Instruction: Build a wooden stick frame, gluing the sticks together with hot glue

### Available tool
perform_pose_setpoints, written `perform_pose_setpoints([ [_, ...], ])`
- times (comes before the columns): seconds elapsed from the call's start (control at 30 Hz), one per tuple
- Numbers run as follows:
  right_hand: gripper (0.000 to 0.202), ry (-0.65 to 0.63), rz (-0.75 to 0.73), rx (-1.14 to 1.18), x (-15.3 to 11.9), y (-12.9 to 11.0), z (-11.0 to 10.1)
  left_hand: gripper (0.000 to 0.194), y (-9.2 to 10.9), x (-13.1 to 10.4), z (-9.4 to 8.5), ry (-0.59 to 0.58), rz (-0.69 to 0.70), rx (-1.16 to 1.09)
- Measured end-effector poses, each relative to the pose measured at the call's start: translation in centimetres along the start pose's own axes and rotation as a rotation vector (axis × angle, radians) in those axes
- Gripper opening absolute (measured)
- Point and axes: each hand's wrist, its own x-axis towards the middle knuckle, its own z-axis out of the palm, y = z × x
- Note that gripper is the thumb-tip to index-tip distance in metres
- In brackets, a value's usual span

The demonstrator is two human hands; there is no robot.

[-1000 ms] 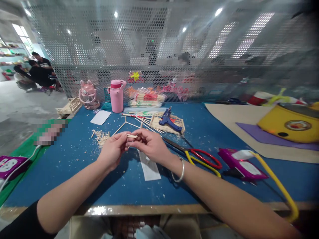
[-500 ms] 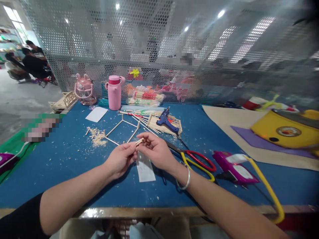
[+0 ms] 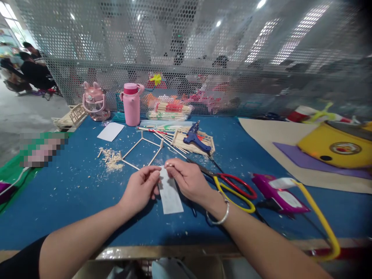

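My left hand (image 3: pixel 142 184) is closed with thumb and forefinger together, at the left edge of a white paper strip (image 3: pixel 172 197). Across from it, my right hand (image 3: pixel 190 180) is closed in a pinch over the strip's upper right. What the fingers of either hand hold is hidden or too small to make out. Just beyond the hands lies an open frame of thin wooden sticks (image 3: pixel 132 150) with short upright posts at its corners. Small wood bits (image 3: pixel 112 161) are heaped to its left. Scissors (image 3: pixel 236 190) with red and yellow handles lie beside my right wrist.
A blue glue gun (image 3: pixel 197 142) rests on a small stick panel (image 3: pixel 178 139) behind the frame. Farther back stand a pink bottle (image 3: pixel 131 108) and bagged sticks (image 3: pixel 170 111). At right are a purple device (image 3: pixel 280 193), a yellow tube (image 3: pixel 319 219) and a yellow bag (image 3: pixel 334 145).
My hands have drawn slightly apart. Short wooden sticks showed between my fingers before; they do not show clearly now. More of the paper strip is visible, and the view has shifted slightly.
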Motion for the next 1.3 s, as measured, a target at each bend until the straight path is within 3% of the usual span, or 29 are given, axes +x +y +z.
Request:
perform_pose_setpoints([
  [0.1,0.023,-0.203,-0.051,-0.131,-0.7,0.1,-0.4,0.024,0.2,-0.3,-0.3,0.065,0.163,0.186],
  [0.23,0.029,-0.310,0.082,-0.174,-1.4,-0.5,-0.3,0.016,0.1,-0.3,-0.6,0.086,0.222,0.229],
  [0.5,0.037,-0.343,0.128,-0.154,-1.3,-0.6,-0.4,0.009,-0.3,-0.5,-0.7,0.040,0.386,0.430],
  [0.63,0.050,-0.325,0.108,-0.303,-1.4,-0.6,-0.2,0.014,-0.5,-0.5,-0.6,0.080,0.329,0.474],
  [0.77,0.057,-0.280,0.073,-0.371,-1.5,-0.8,0.1,0.013,-0.2,-0.5,-0.6,0.038,0.310,0.557],
  [0.87,0.054,-0.236,0.095,-0.219,-1.4,-0.8,0.1,0.018,0.1,-0.5,-0.5,0.020,0.280,0.526],
  [1.1,0.046,0.027,0.215,0.509,-1.0,-0.4,-0.1,0.017,0.9,0.1,-0.2,0.098,0.008,0.001],
  [1.2,0.024,0.068,0.306,0.632,-0.9,-0.6,-0.1,0.021,1.0,0.1,-0.1,0.055,-0.058,-0.081],
  [1.3,0.018,0.090,0.346,0.643,-0.9,-1.0,0.1,0.027,0.9,0.1,-0.1,-0.003,-0.085,-0.126],
])
